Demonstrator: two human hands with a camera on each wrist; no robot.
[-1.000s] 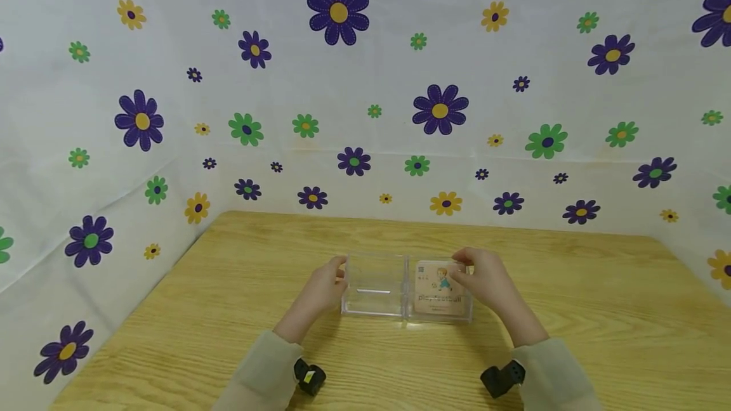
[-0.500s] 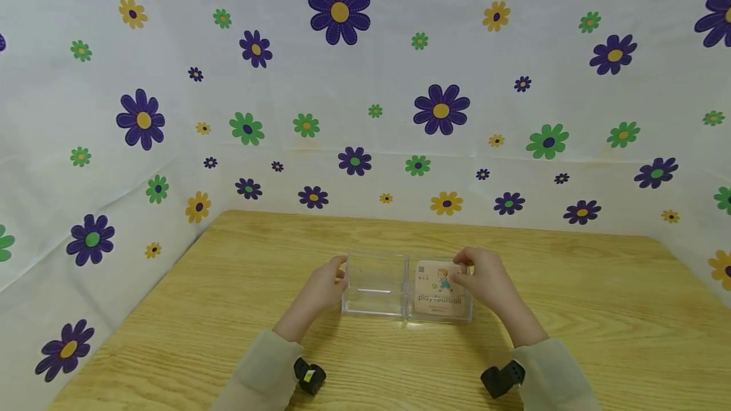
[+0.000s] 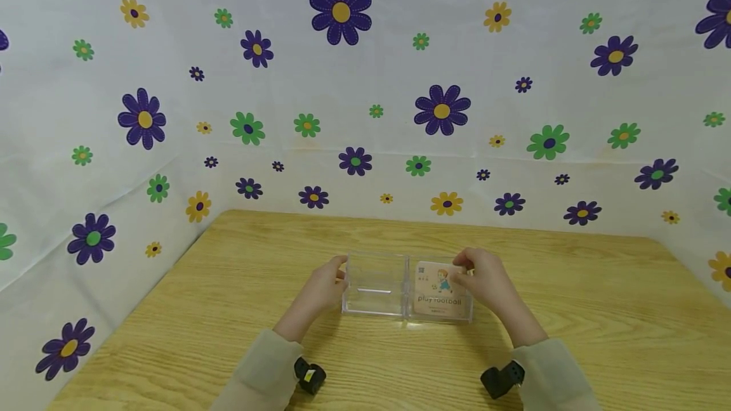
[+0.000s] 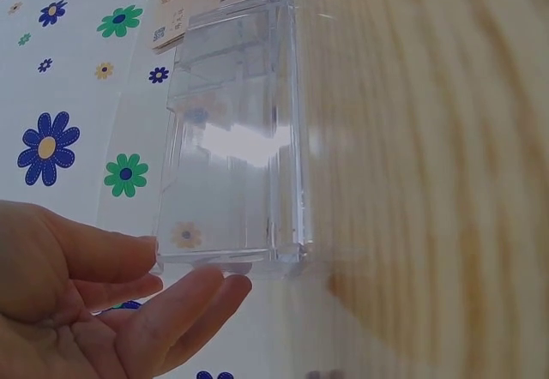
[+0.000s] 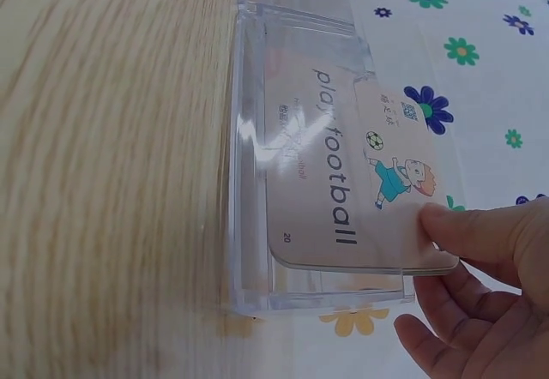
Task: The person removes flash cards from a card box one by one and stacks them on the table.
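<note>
A clear plastic box [image 3: 374, 307] with two side-by-side compartments stands on the table. Flash cards [image 3: 429, 287] sit in its right compartment; the front one reads "play football" beside a drawn child with a ball. At the box's left end is my left hand [image 3: 321, 287], its thumb and fingertips gripping the end wall, as the left wrist view shows. My right hand [image 5: 502, 250] pinches the cards at their right upper corner, thumb on the printed face, other fingers behind. How many cards are there is hard to tell. The left compartment [image 4: 223, 190] shows only clear plastic.
The wood-grain table [image 3: 274, 233] reaches back to a white flower-printed cloth [image 3: 388, 68], which also rises at both sides. Black wrist cameras sit at the left cuff [image 3: 310, 378] and right cuff [image 3: 502, 379].
The print on the front card looks slightly clearer and the cards may have shifted a little. Both hands and the box hold their places; the head view has drifted very slightly.
</note>
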